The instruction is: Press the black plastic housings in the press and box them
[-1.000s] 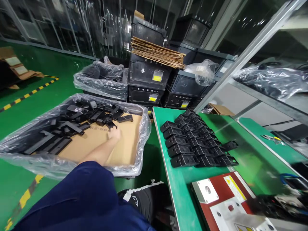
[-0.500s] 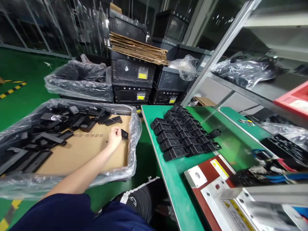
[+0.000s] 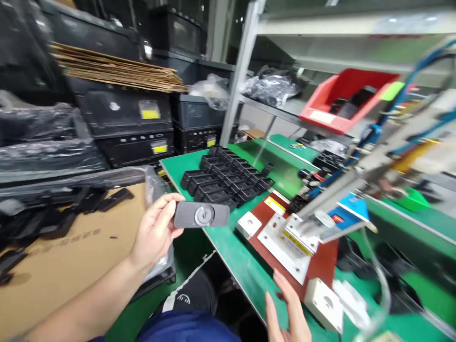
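My left hand (image 3: 156,232) grips one end of a flat black plastic part (image 3: 185,214), held up level in front of the bench's left edge. A round recess with a ring in it shows on the part's face. My right hand (image 3: 287,308) is low over the bench, fingers apart and nothing in them, just left of a white block with a round button (image 3: 324,304). Behind the held part, several black plastic housings (image 3: 228,175) stand in rows on the green bench top (image 3: 231,242).
Right of the rows sits a machine on a red-brown base (image 3: 263,209). A red bin (image 3: 335,102) is on the shelf above. To my left, a plastic-lined crate with a cardboard sheet (image 3: 107,237) holds loose black parts. Black crates (image 3: 124,109) are stacked behind.
My left hand has lifted the black part out of the lined crate and brought it to the bench edge. My view has swung right, and my right hand has come into sight.
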Demonstrator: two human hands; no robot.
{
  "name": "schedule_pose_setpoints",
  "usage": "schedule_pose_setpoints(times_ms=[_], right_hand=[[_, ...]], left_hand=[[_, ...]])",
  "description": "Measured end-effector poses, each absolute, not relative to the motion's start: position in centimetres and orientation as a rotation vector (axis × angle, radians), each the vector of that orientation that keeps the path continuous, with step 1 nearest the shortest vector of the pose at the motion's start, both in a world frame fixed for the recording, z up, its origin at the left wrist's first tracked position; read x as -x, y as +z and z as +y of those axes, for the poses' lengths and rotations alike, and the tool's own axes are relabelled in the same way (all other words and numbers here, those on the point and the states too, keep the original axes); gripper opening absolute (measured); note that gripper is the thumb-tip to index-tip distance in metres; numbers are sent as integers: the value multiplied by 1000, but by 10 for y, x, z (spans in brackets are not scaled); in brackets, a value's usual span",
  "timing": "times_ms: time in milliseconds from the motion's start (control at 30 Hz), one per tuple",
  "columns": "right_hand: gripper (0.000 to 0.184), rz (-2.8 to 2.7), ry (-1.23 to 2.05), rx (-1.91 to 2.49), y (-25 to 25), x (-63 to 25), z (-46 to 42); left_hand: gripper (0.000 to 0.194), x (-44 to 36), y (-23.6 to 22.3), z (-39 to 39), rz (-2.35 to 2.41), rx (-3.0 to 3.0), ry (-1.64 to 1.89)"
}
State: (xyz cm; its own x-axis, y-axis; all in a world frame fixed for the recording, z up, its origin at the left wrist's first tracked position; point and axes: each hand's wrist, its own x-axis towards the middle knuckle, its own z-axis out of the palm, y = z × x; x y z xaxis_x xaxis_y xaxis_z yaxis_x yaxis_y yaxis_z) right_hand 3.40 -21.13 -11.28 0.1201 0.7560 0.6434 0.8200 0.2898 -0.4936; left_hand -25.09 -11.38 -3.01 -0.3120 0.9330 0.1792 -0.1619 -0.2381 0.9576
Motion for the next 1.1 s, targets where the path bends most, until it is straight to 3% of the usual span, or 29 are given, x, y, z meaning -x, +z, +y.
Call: schedule_pose_setpoints(times_ms=[133,333,533,733,1100], right_hand=[[63,-1736,-2,1319,-76,-33,-217],[52,-1496,113,1323,-84,-49,-228],[42,-1343,50,1376,-52,-87,-195],[39,-1226,7,1353,-7,-125,-121],[34,-1189,-121,1434,-14,-122,-102]], left_hand=[[33,188,-27,-125,897,-905,1175],[43,122,-44,-128,701,-1068,701],[36,63,-20,-84,549,-1658,947],[30,-7,7,-14,510,-1615,1199],[33,-28,-14,21,387,-1441,1108]])
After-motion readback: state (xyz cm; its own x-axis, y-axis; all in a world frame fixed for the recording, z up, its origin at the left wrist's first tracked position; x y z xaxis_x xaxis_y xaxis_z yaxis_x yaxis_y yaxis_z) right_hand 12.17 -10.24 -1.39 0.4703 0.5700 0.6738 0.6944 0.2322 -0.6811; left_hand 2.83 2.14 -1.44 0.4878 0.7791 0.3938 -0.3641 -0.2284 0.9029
